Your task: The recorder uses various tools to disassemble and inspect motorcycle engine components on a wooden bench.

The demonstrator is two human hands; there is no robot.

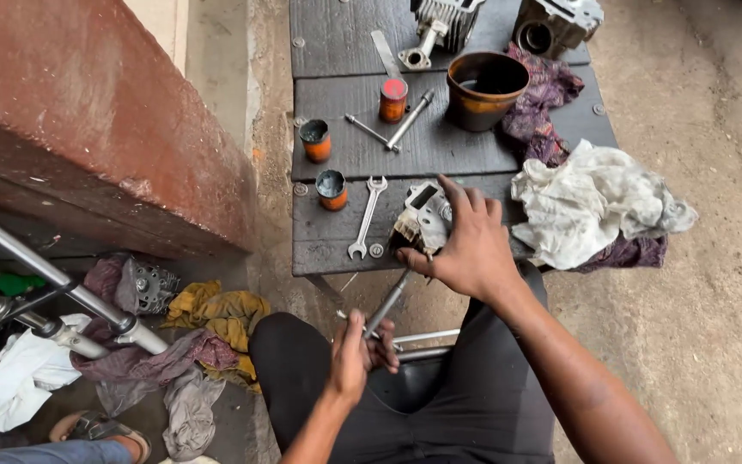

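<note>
My right hand (467,243) grips a small grey metal engine part (423,216) at the front edge of the dark wooden bench (337,245). My left hand (355,351) sits lower, over my lap, closed around the handle of a long metal T-wrench (388,301) whose shaft runs up to the engine part. An open-ended spanner (366,217) lies on the bench just left of the part.
On the bench stand three small orange pots (332,189), a second T-wrench (392,129), a rusty bowl (484,88), two engine castings (556,21) and white and purple rags (590,202). Rags, a chrome frame tube (62,288) and a reddish wall (88,112) lie left.
</note>
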